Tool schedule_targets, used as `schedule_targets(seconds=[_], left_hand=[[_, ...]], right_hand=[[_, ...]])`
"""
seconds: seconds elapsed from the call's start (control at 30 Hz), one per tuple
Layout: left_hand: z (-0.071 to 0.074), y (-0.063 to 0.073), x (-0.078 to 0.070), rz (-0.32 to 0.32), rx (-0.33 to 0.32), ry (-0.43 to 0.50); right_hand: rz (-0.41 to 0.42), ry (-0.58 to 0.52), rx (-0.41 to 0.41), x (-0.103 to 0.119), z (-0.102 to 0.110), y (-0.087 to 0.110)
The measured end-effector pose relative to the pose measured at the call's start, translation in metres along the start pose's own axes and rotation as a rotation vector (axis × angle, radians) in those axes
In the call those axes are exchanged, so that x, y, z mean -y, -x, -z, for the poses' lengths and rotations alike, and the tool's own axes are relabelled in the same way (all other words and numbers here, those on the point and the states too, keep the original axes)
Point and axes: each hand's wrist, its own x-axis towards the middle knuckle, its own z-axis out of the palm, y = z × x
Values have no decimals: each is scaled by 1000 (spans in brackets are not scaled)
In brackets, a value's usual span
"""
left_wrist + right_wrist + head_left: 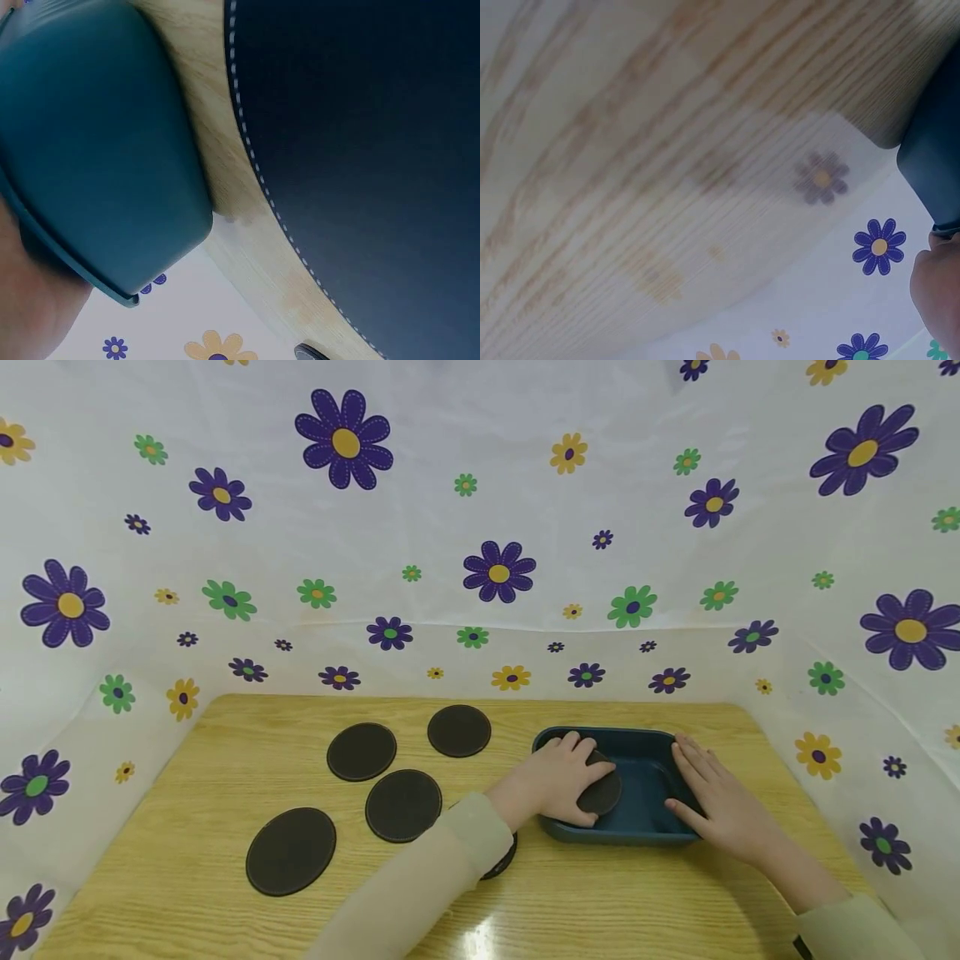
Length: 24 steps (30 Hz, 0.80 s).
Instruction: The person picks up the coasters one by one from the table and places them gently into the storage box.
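Note:
A dark teal rectangular tub [643,793] stands on the right part of the table. Inside its left end my left hand [564,775] holds a round black coaster [602,789], thumb at the near edge and fingers over the top. The coaster is tilted, and the hand hides part of it. Over the tub's right rim lies my right hand [712,793], its fingers extended and its thumb pointing inward. In the left wrist view the tub's outer wall [97,150] shows beside a large black coaster with pale stitching [375,165].
Several more black coasters lie to the left, among them a near-left one [291,852], a middle one [403,805] and a back one [459,731]. Another coaster [501,858] is partly under the left sleeve. A flower-printed cloth [420,510] borders the wooden table [187,827].

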Motion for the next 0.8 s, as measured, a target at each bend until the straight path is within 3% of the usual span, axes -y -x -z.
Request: schedule_targets(seconds=[0.4, 0.8], left_hand=[[1, 5, 3, -5, -2, -42], [11, 26, 15, -5, -32, -18]], right_hand=[[25, 12, -26, -2, -1, 1], [14, 1, -13, -2, -1, 1]])
